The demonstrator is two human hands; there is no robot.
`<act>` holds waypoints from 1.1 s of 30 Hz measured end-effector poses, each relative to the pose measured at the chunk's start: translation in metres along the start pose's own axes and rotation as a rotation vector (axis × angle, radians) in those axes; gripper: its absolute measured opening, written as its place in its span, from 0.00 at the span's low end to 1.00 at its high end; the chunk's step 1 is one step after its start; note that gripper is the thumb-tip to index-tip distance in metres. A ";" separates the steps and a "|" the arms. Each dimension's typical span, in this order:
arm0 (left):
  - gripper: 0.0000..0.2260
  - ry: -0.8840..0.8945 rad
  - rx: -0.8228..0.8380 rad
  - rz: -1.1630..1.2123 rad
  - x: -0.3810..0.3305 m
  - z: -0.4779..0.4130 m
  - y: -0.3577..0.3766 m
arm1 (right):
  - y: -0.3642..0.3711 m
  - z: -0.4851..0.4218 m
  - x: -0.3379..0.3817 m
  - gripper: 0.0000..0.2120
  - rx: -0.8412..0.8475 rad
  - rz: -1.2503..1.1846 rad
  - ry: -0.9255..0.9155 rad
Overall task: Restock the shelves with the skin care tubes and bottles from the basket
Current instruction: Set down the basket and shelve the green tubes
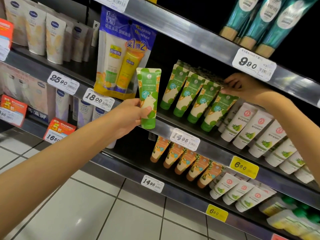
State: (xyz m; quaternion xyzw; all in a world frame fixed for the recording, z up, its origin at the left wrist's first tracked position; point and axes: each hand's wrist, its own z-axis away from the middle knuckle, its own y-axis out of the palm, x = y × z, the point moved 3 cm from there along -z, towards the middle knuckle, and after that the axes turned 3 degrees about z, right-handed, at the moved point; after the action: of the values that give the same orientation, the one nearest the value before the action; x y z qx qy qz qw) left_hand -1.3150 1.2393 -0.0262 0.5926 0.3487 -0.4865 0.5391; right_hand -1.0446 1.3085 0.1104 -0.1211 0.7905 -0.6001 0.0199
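Note:
My left hand (129, 116) grips a green and cream hand-cream tube (149, 94), cap down, held upright in front of the middle shelf edge (166, 129). To its right, a row of several matching green tubes (188, 96) leans on that shelf. My right hand (240, 85) reaches in under the upper shelf, its fingers on the top of the rightmost green tube (219, 110); whether they pinch it I cannot tell. No basket is in view.
A hanging yellow and blue promo pack (121, 54) sits left of the held tube. White tubes with green leaves (256, 134) fill the right side. Orange tubes (183, 160) stand one shelf lower. Teal tubes (270, 19) are above. White tiled floor (83, 210) lies below.

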 end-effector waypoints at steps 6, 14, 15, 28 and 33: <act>0.18 -0.013 0.006 -0.023 0.007 0.000 0.002 | 0.005 0.003 -0.013 0.15 0.042 0.126 0.022; 0.18 -0.010 0.018 -0.041 0.011 -0.004 0.007 | 0.007 0.001 -0.019 0.12 0.001 0.099 0.011; 0.18 -0.016 0.022 -0.036 0.012 -0.004 0.008 | 0.007 0.001 -0.019 0.11 0.010 0.103 0.005; 0.16 -0.018 0.062 -0.030 0.008 -0.002 0.009 | 0.008 0.003 -0.011 0.14 0.034 0.091 0.053; 0.15 -0.024 0.072 -0.002 0.007 0.002 0.008 | 0.009 0.040 0.025 0.19 -0.385 0.104 0.034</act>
State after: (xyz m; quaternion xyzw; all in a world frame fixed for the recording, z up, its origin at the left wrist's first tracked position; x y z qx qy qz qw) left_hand -1.3061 1.2354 -0.0300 0.6055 0.3251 -0.5064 0.5208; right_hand -1.0636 1.2680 0.0937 -0.0714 0.8960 -0.4380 0.0141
